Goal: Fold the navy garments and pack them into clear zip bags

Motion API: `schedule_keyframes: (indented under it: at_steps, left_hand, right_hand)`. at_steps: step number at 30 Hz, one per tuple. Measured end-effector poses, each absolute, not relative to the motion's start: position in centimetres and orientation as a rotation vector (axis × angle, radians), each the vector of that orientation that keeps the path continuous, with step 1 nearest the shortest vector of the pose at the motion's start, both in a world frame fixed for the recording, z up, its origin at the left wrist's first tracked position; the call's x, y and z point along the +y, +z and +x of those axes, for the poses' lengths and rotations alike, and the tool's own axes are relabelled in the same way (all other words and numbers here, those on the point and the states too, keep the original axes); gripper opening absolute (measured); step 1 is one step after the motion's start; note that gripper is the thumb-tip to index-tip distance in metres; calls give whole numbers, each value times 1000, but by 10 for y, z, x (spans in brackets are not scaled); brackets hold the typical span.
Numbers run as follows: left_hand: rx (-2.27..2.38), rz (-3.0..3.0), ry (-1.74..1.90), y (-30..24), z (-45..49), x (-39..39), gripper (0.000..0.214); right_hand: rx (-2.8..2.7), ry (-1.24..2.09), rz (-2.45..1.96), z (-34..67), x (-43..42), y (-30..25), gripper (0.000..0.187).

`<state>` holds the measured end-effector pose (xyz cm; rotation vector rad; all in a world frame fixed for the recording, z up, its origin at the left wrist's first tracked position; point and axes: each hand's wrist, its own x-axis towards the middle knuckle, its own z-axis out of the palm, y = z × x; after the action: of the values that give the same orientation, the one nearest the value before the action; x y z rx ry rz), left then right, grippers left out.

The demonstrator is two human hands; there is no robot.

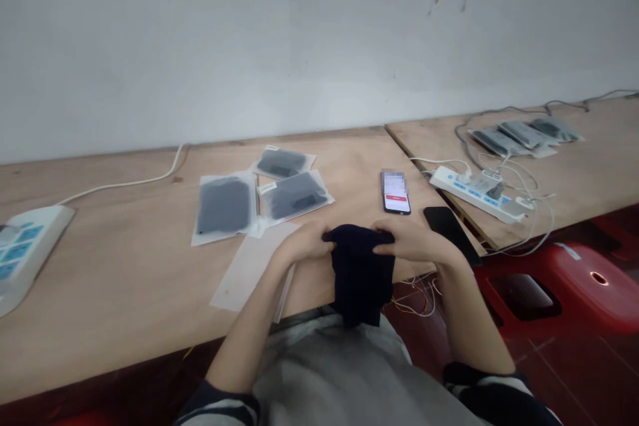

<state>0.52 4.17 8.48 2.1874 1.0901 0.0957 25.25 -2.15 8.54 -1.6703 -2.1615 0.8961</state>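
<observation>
At the near edge of a light-brown wooden table (124, 266), the left hand (315, 240) and the right hand (407, 240) hold up a dark navy piece of cloth (362, 273), which hangs down between them. Each pinches one upper side, closed narrowly on the fabric. Beyond the left hand lie three translucent plastic packets with dark contents (294, 196); a black smartphone with a lit screen (396, 194) lies beyond the right hand, near a long white plastic power strip (472, 193).

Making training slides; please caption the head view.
Left hand and right hand hold dark cloth at a wooden table, near bagged items and a lit phone.
</observation>
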Motion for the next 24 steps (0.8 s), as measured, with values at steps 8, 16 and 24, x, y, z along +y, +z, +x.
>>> schedule_keyframes:
  at_steps: [8, 16, 24]
  left_hand:
    - [307, 1981, -39, 172, -17, 11, 29]
    - [612, 1800, 410, 175, 9, 106, 31]
    - [1258, 1974, 513, 114, 49, 241, 11]
  right_hand:
    - [-2221, 1366, -1113, 251, -74, 174, 11]
    - [-1666, 1274, -1221, 274, 45, 178, 24]
    - [-1600, 972, -1726, 268, 196, 123, 21]
